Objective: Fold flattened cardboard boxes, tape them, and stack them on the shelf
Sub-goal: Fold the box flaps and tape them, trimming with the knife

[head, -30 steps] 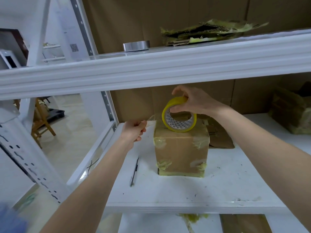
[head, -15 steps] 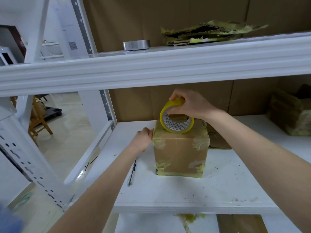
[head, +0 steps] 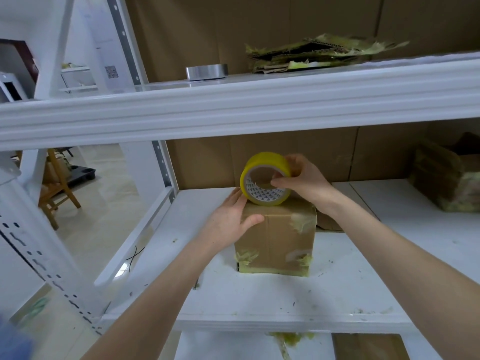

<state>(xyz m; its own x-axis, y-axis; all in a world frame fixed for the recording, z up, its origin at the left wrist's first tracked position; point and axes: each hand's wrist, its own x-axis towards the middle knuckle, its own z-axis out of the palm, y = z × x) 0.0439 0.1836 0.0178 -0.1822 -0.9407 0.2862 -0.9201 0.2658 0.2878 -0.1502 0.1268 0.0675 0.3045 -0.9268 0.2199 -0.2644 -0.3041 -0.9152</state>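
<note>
The box [head: 278, 237] is sitting upright in the middle of the frame on the white shelf [head: 259, 302], one face turned toward me with a seam running straight down it. It is looking about as wide as tall, so I cannot tell a long side.

My left hand [head: 231, 219] is lying spread on its upper left edge, fingers straight along the top and thumb pressing the front.

My right hand [head: 304, 180] is gripping the yellow tape roll [head: 265, 178], thumb inside the core and fingers over the rim. The roll is standing on edge on the box top, its hole facing me.

A flat piece of cardboard [head: 328, 222] is lying just behind the box, and a battered box [head: 446, 178] is sitting at the right edge. The shelf beam [head: 233, 107] is crossing the frame above my hands, carrying a silver roll [head: 206, 71] and a torn cardboard pile [head: 311, 55]. A wooden chair [head: 55, 193] is standing at the left.
</note>
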